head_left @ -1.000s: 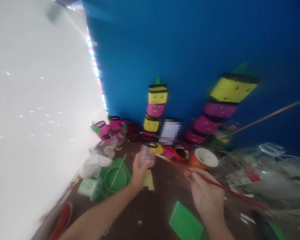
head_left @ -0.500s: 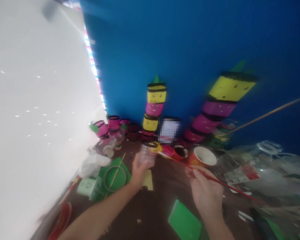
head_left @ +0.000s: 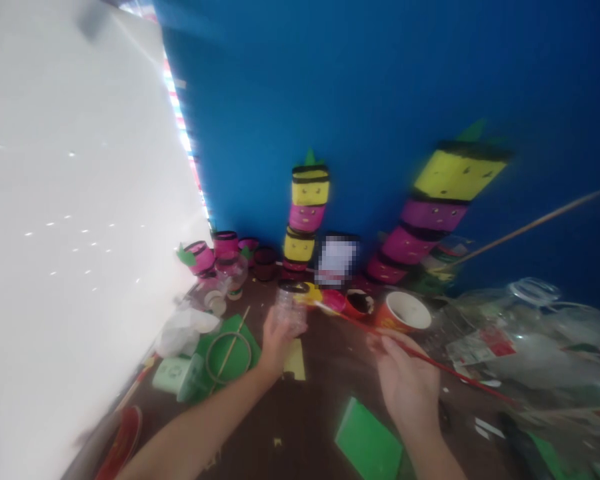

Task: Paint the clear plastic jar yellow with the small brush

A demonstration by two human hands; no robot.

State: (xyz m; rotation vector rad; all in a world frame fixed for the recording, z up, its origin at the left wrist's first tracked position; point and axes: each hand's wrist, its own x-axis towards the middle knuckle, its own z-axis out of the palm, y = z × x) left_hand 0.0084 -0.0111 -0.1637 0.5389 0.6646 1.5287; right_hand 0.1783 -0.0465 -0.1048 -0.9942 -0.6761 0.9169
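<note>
My left hand is wrapped round a clear plastic cup with a black rim, above the brown table. In my right hand is a long red paintbrush, its pale tip pointing left, close to the cup. Just behind the tip stand a yellow paint pot, a pink paint pot and a pot of dark paint. A white-lined paper cup stands right of them. Behind the pots rises a stack of yellow and pink painted cups with drawn faces.
A bigger painted stack leans at the right, near clear plastic bottles. Pink painted pots line the back left. Green paper bears a ring and a stick. A green card lies in front; a blue wall stands behind.
The clear cup in my left hand has shifted slightly left and tilted a little. My right hand keeps its grip on the paintbrush. The whole view has drifted slightly.
</note>
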